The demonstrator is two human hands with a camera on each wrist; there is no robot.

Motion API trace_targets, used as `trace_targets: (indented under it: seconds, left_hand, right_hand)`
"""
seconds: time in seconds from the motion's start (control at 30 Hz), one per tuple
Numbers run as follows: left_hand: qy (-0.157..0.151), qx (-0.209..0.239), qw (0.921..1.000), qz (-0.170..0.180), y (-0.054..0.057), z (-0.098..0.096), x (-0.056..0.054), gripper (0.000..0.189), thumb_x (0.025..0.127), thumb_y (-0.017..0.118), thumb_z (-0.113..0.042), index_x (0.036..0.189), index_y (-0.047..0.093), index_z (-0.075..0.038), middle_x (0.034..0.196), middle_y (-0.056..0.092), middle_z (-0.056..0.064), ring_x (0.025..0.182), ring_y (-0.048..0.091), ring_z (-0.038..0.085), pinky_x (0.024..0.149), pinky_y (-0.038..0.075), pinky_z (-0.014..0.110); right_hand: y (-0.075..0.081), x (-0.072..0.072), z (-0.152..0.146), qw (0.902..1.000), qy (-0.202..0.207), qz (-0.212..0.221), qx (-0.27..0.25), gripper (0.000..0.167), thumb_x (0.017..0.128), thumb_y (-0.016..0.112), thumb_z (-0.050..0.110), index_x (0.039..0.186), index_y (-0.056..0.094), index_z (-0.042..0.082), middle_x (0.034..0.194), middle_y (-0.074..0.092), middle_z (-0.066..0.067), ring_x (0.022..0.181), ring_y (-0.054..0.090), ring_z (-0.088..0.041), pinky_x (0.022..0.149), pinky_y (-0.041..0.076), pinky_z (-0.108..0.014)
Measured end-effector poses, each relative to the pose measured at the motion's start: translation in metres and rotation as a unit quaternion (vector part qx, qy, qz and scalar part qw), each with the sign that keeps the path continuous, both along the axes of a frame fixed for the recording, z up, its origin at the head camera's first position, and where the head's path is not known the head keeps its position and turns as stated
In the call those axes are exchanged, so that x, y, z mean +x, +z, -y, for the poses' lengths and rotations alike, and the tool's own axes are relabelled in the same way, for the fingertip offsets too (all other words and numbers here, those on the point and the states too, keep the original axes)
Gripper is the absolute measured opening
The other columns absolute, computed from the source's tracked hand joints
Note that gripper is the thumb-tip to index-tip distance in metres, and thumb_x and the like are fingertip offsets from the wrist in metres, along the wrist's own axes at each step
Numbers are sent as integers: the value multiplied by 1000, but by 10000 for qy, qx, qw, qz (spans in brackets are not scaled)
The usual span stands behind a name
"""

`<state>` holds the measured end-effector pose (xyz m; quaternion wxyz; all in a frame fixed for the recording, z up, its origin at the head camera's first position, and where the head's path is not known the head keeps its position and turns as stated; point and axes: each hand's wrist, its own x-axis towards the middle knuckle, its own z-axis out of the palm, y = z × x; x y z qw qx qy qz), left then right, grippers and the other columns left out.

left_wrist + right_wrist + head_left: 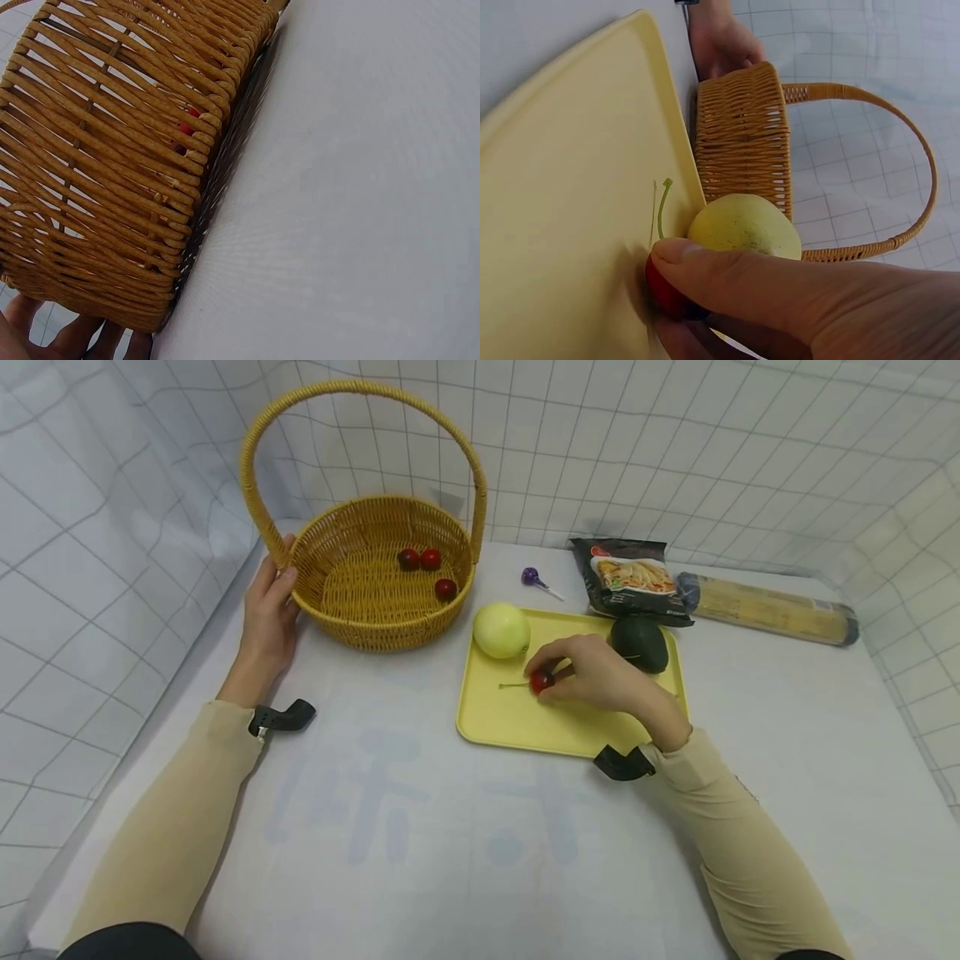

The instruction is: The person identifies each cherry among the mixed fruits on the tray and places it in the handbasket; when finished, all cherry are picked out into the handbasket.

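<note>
My right hand (592, 675) pinches a dark red cherry (541, 682) between thumb and fingers, low over the yellow tray (510, 727). The cherry's green stem (662, 210) sticks out past the thumb in the right wrist view. At the far left, my left hand (272, 610) grips the side of a wicker basket (382, 631), thumb by the rim near the handle's foot. Several fingers (75, 334) show against the basket's outer wall in the left wrist view. Inside the basket lie three cherries (431, 559). A pale yellow-green round fruit (501, 631) sits in the tray's back left corner.
A dark green avocado-like fruit (639, 643) lies at the tray's back right. Behind the tray are a purple lollipop (532, 577), a black noodle packet (630, 578) and a long yellowish cylinder pack (772, 607). The basket's tall handle (360, 387) arches above it.
</note>
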<state>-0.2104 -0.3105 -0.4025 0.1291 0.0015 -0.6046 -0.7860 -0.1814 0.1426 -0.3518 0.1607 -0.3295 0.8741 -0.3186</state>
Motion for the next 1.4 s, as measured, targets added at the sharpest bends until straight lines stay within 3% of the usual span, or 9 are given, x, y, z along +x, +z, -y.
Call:
trace_targets:
  seconds: [0.2,0.5,0.77,0.97,1.13,1.4]
  left_hand:
    - [12,7,10000,-14,2,0,1,55,107,58,-24,161,46,-23,162,46,2,151,37,20,124,26,34]
    - [-22,111,9999,-59,3,1,0,55,107,58,-22,160,47,-22,160,47,1,150,38,19,123,27,32]
    - [-49,24,10000,-38,-4,0,3,56,108,56,-23,162,43,-21,163,43,2,153,35,19,122,30,30]
    - [-43,-43,9999,-99,-1,-2,1,55,108,56,-23,162,45,-22,163,43,3,152,36,21,121,32,29]
    - [-65,158,9998,-144,1,-1,1,56,107,58,-21,161,45,-20,163,44,2,152,36,21,121,31,30]
    - [-23,198,9998,-86,-2,0,0,55,106,59,-21,160,47,-21,161,47,3,149,40,20,117,34,29]
  right_hand:
    - [-3,0,4,9996,180,-176,-162,31,86,86,4,116,78,7,112,77,-5,104,70,-21,90,60,-38]
    - [-1,4,9,9993,226,5,-314,32,88,85,7,119,78,7,115,76,-3,107,70,-20,92,60,-36]
    - [2,9,11,9973,310,-415,-515,32,89,83,7,121,78,9,118,76,-1,108,72,-17,94,59,-37]
    - [6,11,11,9953,156,-574,-764,33,90,82,6,123,76,6,118,75,-2,111,71,-18,96,59,-38]
    - [13,11,15,9915,123,-446,-1219,34,91,81,5,124,75,4,119,74,-3,110,71,-20,95,60,-41]
    - [31,4,28,9825,106,-741,-1708,34,90,83,6,123,76,8,119,77,-2,106,74,-19,93,61,-42]
